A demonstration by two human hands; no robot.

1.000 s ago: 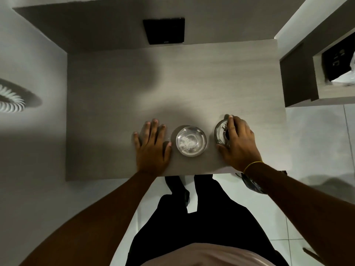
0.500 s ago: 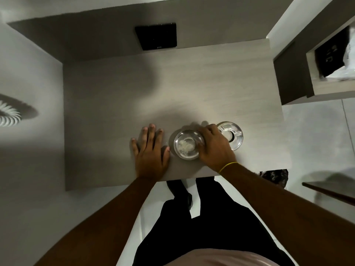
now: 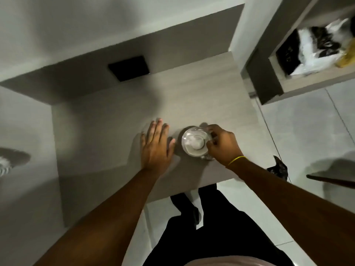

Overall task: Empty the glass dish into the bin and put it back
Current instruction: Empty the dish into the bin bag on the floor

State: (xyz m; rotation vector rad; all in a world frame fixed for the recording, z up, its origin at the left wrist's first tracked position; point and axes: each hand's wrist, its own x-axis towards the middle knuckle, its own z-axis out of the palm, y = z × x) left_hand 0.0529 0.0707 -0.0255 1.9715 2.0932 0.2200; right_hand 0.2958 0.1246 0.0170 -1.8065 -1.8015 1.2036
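Observation:
A round glass dish (image 3: 194, 144) holding a white lump sits near the front edge of the grey wooden table (image 3: 115, 121). My right hand (image 3: 223, 144) is shut on the dish's right rim, with the fingers curled over its edge. I cannot tell whether the dish is off the table. My left hand (image 3: 156, 144) lies flat and open on the table just left of the dish, not touching it. A bit of black bin bag (image 3: 278, 167) shows on the floor to the right, below the table's corner.
A black square panel (image 3: 128, 68) is set in the back of the table. At the upper right, a shelf unit (image 3: 307, 81) holds black and white bags. A dark board edge (image 3: 330, 181) juts in from the right. My legs stand at the table's front edge.
My right hand left the second glass dish on the right, moved left to the dish with the white lump and closed on its rim. The left hand stayed flat. The view has tilted.

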